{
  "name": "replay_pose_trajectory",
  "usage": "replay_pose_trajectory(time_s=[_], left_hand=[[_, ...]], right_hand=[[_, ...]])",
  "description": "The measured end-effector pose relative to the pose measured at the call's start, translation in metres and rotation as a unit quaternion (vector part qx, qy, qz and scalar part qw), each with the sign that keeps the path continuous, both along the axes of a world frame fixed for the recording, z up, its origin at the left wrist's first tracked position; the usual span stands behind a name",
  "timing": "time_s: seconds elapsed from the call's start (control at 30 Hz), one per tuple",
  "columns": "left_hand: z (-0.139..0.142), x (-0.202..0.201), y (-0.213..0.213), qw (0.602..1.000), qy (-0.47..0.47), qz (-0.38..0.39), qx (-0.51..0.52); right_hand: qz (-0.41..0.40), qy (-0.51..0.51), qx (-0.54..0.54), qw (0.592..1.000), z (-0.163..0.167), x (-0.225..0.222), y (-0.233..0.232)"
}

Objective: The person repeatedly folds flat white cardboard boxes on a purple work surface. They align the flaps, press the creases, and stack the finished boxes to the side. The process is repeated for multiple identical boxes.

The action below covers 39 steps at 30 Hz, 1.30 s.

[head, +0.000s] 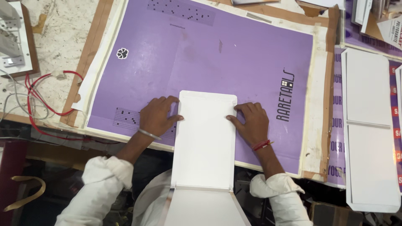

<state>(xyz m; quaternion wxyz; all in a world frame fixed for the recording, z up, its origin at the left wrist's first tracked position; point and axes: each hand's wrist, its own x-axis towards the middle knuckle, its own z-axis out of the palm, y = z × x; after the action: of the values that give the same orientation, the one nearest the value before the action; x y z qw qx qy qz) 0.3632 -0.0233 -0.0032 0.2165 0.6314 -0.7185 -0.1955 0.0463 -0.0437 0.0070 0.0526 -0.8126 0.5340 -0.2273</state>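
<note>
Two hands flank a white folded card (205, 140) lying on the purple sheet (217, 54); left hand (157, 117) and right hand (251, 121) press flat, fingers spread, against its side edges; bare purple lies beyond.

Under your hands lies a plain white card (205, 138). It rests on a purple sheet (234, 54) with black dot-grid patterns at 12 and 9 o'clock and a black paw mark at 10. Your sleeves (104, 175) are white; your right wrist wears a red thread (261, 145), your left a silver bangle (149, 134). Red wires (35, 98) loop at 9 o'clock.
</note>
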Motion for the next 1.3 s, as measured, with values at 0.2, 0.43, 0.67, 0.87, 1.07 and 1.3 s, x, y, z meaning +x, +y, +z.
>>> replay_pose_trajectory(time_s=[0.2, 0.43, 0.67, 0.87, 1.07, 1.3], left_hand=[[0.010, -0.003, -0.010, 0.997, -0.063, -0.027, 0.048], [0.012, -0.008, -0.031, 0.990, -0.104, -0.055, 0.083], [0.010, -0.015, -0.033, 0.988, -0.116, -0.042, 0.095], [0.006, -0.017, -0.045, 0.985, -0.102, -0.069, 0.119], [0.012, -0.021, -0.053, 0.976, -0.151, -0.089, 0.126], [0.012, -0.022, -0.072, 0.952, -0.172, -0.114, 0.227]], right_hand=[[0.021, 0.020, 0.017, 0.999, -0.009, -0.012, -0.003], [0.032, 0.056, 0.052, 0.997, -0.006, -0.017, -0.012], [0.039, 0.086, 0.084, 0.992, -0.001, -0.021, -0.023], [0.053, 0.185, 0.162, 0.968, 0.015, -0.013, -0.047], [0.038, 0.207, 0.222, 0.952, 0.024, -0.004, -0.066], [0.032, 0.217, 0.265, 0.939, 0.020, 0.001, -0.068]])
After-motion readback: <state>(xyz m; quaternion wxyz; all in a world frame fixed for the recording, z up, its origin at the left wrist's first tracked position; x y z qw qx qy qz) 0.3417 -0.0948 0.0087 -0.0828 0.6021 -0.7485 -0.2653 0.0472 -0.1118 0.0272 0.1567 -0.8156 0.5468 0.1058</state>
